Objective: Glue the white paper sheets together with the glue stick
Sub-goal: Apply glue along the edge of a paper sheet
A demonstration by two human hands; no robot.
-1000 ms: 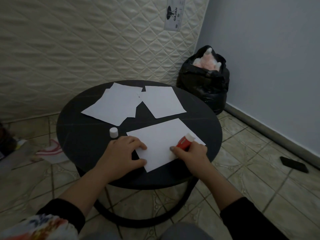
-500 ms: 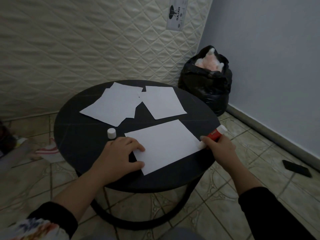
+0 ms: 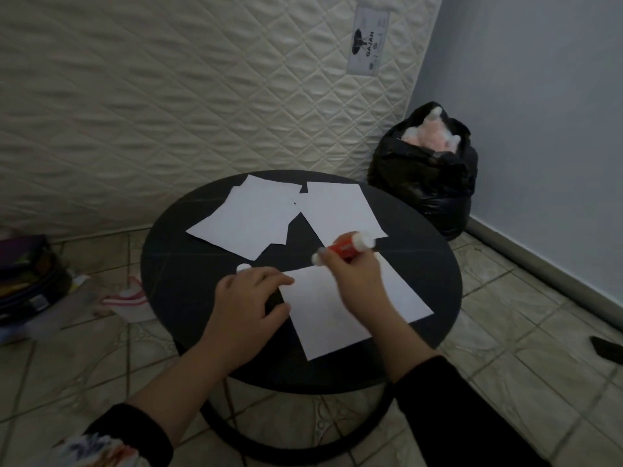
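Note:
A white paper sheet (image 3: 323,318) lies on the near half of the round black table (image 3: 188,264). My left hand (image 3: 247,299) presses flat on its left edge. My right hand (image 3: 357,281) is closed around a red glue stick (image 3: 344,249), held almost level above the sheet's far edge, its glue end pointing left. The stick's white cap (image 3: 243,267) stands on the table just beyond my left hand. More white sheets lie farther back: overlapping ones (image 3: 249,220) at left and one (image 3: 340,210) at right.
A quilted mattress (image 3: 202,79) leans against the wall behind the table. A black plastic bag (image 3: 424,183) with pink stuffing stands in the corner at right. A dark phone (image 3: 606,347) lies on the tiled floor at right; books and cloth (image 3: 124,298) at left.
My right hand moved the glue stick from the sheet's right edge up and left to above its far edge. The view tilted up. My left hand stayed on the sheet.

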